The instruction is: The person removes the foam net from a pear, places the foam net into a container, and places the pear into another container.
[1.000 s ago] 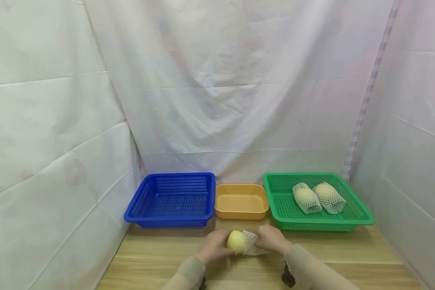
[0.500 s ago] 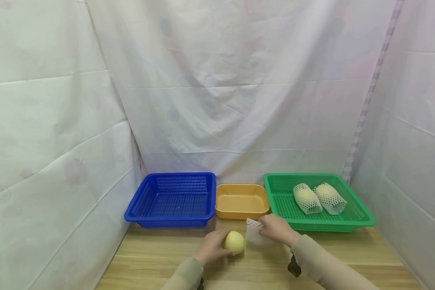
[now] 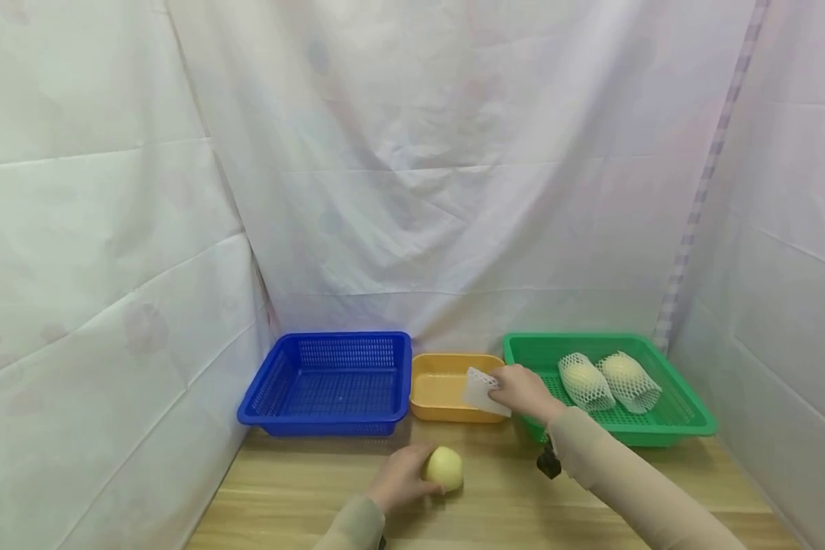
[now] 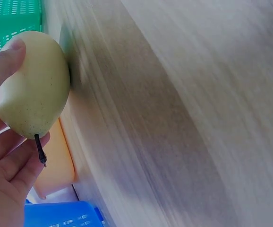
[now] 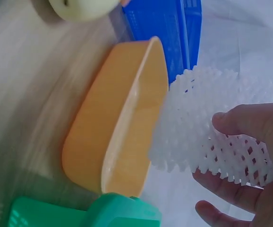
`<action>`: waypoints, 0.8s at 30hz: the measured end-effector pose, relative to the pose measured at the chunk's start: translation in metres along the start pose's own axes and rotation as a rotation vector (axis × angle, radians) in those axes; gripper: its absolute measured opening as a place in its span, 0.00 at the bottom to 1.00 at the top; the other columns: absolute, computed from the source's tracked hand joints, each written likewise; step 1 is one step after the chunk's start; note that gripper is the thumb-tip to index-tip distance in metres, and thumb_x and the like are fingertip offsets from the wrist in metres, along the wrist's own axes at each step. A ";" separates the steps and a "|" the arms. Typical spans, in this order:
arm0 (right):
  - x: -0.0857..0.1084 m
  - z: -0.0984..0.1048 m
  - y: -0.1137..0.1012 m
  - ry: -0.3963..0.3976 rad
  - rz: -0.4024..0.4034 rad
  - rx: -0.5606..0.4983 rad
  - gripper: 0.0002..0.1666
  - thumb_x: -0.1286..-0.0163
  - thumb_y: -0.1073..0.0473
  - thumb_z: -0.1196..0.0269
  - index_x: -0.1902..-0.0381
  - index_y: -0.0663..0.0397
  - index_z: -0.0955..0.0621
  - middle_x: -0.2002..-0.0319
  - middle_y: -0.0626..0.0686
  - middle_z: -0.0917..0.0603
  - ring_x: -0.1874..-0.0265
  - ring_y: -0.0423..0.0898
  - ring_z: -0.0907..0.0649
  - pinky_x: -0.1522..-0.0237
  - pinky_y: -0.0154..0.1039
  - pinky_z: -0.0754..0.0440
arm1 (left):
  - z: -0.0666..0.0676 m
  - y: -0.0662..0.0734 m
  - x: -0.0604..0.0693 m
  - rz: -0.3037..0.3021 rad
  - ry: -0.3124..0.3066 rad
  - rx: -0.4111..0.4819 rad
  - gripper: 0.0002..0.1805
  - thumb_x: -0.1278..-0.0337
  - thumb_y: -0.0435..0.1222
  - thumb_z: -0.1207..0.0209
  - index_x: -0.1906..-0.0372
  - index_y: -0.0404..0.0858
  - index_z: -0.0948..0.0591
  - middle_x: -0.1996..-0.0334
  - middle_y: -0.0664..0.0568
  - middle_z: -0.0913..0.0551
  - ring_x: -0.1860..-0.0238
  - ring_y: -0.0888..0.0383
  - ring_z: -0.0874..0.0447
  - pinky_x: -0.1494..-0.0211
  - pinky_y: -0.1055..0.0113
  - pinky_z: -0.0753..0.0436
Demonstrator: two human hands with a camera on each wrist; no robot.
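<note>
A pale yellow pear (image 4: 37, 85) with a dark stem is at the front of the table, and my left hand (image 3: 403, 477) grips it between thumb and fingers. In the head view the pear (image 3: 444, 469) has no net around it. My right hand (image 3: 525, 392) pinches a white foam fruit net (image 5: 193, 123), flattened and without fruit. That net (image 3: 482, 391) hangs over the front right part of the orange tray (image 3: 440, 414). The right wrist view shows the thumb on one face of the net and fingers behind it.
A blue basket (image 3: 325, 428) stands left of the orange tray. On the right is a green basket (image 3: 660, 438) holding two pears in foam nets, a left one (image 3: 586, 380) and a right one (image 3: 629, 380). White curtains (image 3: 412, 191) enclose the table at the back and sides.
The foam net has come off the pear. My right hand has carried it up and away to above the orange tray, while the left hand keeps the pear nearly in place.
</note>
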State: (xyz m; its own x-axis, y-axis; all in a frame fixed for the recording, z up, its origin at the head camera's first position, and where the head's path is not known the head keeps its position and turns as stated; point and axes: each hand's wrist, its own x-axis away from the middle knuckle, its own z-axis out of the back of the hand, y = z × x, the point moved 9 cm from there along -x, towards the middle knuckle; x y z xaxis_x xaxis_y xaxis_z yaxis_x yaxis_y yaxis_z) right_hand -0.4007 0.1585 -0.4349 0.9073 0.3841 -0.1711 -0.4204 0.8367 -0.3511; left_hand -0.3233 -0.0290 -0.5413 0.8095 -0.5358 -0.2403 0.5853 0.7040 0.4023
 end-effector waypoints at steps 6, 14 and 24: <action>-0.016 -0.003 0.007 0.025 -0.033 0.001 0.09 0.38 0.62 0.36 0.77 0.48 0.23 0.82 0.43 0.25 0.85 0.41 0.33 0.81 0.37 0.35 | 0.000 0.003 0.001 -0.010 0.014 -0.019 0.39 0.60 0.50 0.27 0.38 0.43 0.24 0.44 0.51 0.20 0.45 0.53 0.21 0.43 0.56 0.23; -0.034 -0.019 0.018 0.013 -0.062 0.018 0.09 0.38 0.63 0.38 0.78 0.48 0.24 0.82 0.44 0.25 0.84 0.41 0.33 0.81 0.37 0.36 | -0.003 0.003 -0.002 -0.022 0.017 -0.044 0.39 0.59 0.51 0.27 0.37 0.47 0.24 0.46 0.54 0.19 0.48 0.55 0.20 0.46 0.57 0.22; -0.043 -0.023 0.022 0.010 -0.079 0.033 0.05 0.38 0.63 0.38 0.73 0.50 0.19 0.76 0.46 0.19 0.83 0.42 0.29 0.80 0.38 0.32 | -0.004 0.003 -0.001 -0.004 0.017 -0.040 0.39 0.60 0.50 0.27 0.37 0.47 0.24 0.44 0.53 0.20 0.46 0.55 0.21 0.43 0.56 0.23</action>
State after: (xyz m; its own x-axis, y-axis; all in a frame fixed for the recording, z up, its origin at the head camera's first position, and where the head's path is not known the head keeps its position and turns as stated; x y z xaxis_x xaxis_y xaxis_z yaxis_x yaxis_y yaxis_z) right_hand -0.4488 0.1520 -0.4562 0.9374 0.3128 -0.1530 -0.3469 0.8766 -0.3334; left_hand -0.3224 -0.0245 -0.5433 0.8077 -0.5309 -0.2564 0.5895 0.7203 0.3655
